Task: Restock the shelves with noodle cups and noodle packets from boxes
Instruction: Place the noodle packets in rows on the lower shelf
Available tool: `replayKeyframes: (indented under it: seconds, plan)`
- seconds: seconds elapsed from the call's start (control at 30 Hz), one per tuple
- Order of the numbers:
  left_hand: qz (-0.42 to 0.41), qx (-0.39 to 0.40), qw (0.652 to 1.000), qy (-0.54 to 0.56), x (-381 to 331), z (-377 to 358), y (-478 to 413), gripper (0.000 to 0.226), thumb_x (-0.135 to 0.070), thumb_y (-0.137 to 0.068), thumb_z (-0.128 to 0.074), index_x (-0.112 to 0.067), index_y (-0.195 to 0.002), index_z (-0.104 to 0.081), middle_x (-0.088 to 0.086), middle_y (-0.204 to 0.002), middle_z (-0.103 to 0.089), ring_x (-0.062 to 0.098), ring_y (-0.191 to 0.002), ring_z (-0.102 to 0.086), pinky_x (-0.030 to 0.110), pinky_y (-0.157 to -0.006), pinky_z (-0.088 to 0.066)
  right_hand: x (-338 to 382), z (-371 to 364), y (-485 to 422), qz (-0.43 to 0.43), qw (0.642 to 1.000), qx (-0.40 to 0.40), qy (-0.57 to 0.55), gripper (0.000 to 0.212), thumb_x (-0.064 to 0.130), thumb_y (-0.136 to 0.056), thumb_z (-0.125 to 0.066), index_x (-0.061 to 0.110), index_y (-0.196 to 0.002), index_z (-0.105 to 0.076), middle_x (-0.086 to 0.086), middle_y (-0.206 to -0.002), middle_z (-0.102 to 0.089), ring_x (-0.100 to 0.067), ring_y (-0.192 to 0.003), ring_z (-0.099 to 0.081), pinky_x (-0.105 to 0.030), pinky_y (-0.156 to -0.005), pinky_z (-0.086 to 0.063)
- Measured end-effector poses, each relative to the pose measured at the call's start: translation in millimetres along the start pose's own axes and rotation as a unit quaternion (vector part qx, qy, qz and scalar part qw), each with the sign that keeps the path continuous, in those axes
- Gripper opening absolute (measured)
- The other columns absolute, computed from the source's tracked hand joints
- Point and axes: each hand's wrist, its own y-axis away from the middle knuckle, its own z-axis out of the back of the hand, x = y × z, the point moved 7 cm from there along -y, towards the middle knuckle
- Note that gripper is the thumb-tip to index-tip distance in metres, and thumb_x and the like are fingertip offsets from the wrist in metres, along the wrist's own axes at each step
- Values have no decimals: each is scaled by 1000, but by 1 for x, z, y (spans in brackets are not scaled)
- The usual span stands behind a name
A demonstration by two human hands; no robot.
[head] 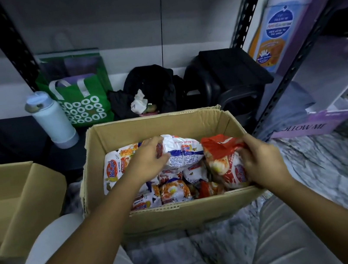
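Packets (175,189) fill our box (192,212), so most restocking seems ahead. Our left hand (146,160) grasps a white pack (185,150); our right hand (262,163) clutches a red pack (220,158).

We see a dim grey wall (104,17) behind the black stool (225,71), a shelving upright (247,10) just beside it, and marbled floor (310,167) in front of it.

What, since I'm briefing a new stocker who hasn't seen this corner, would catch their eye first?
The open cardboard box in the centre, full of bright noodle packets, stands out. The left hand grips a white packet at its back, the right hand a red packet at its right side. Behind it, at the left, stand a green bag and a white bottle.
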Motion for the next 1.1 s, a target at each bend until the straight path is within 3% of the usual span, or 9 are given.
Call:
replayKeyframes:
  seconds: [0.13,0.23,0.43,0.57,0.63,0.77,0.9,1.0,1.1]
  plan:
    - [20,-44,996,80,-14,4,5,30,-43,-102,-59,-20,-119,-67,1,-106,-69,19,-91,-66,43,-85,-56,16,10,3,-38,985,-14,-166,9,14,-102,-57,22,-98,-61,5,-83,-70,-17,-75,-68,-37,-62,-54]
    - [86,-57,971,217,-21,2,17,47,-59,-100,-53,-16,-95,-72,8,-88,-72,27,-85,-71,48,-83,-59,34,-2,1,-98,945,-6,-313,14,16,-106,-53,27,-97,-59,-2,-82,-69,-27,-70,-68,-42,-59,-57]
    - [279,-91,712,638,-13,-5,58,34,-53,-103,-53,-22,-104,-68,3,-85,-79,20,-94,-71,38,-74,-55,66,-38,0,-167,856,-21,-490,13,16,-109,-47,19,-103,-58,-24,-99,-65,-29,-82,-63,-46,-70,-52]
    - [251,-7,675,694,-29,-10,69,52,-63,-92,-63,-24,-126,-69,8,-120,-75,30,-114,-70,54,-98,-54,82,-68,1,-208,816,0,-539,14,17,-110,-44,11,-109,-57,-22,-100,-68,-27,-85,-67,-40,-69,-55]
    - [227,-34,668,708,-24,-3,67,52,-49,-89,-75,-26,-134,-62,9,-120,-75,32,-108,-73,59,-94,-57,88,-81,0,-216,809,43,-544,16,16,-110,-43,11,-110,-58,-15,-101,-72,-26,-90,-70,-41,-73,-58]
    - [199,-144,759,603,12,25,66,82,-30,-73,-94,-45,-139,-47,-1,-131,-70,23,-109,-73,55,-90,-60,91,-104,2,-182,836,178,-486,21,8,-108,-46,18,-110,-64,-7,-111,-75,-28,-109,-70,-48,-94,-58]
    - [91,-174,880,432,8,71,63,101,-21,-76,-93,-53,-151,-33,-19,-135,-58,3,-114,-66,34,-91,-61,90,-106,3,-164,855,232,-435,35,-4,-99,-50,25,-105,-69,4,-124,-68,-27,-97,-70,-27,-80,-52]
    - [5,-194,970,147,-15,109,57,113,-25,-75,-92,-58,-154,-18,-18,-119,-61,6,-102,-66,30,-79,-56,74,-98,-6,-178,887,199,-376,26,6,-100,-59,28,-111,-68,6,-128,-64,-17,-76,-63,-29,-72,-47]
    - [-45,-196,966,-164,-34,125,46,119,-37,-78,-88,-53,-158,-1,-7,-138,-58,23,-121,-57,42,-86,-52,67,-105,-12,-176,894,214,-353,21,10,-100,-62,24,-116,-65,4,-123,-64,1,-51,-51,-19,-53,-42]
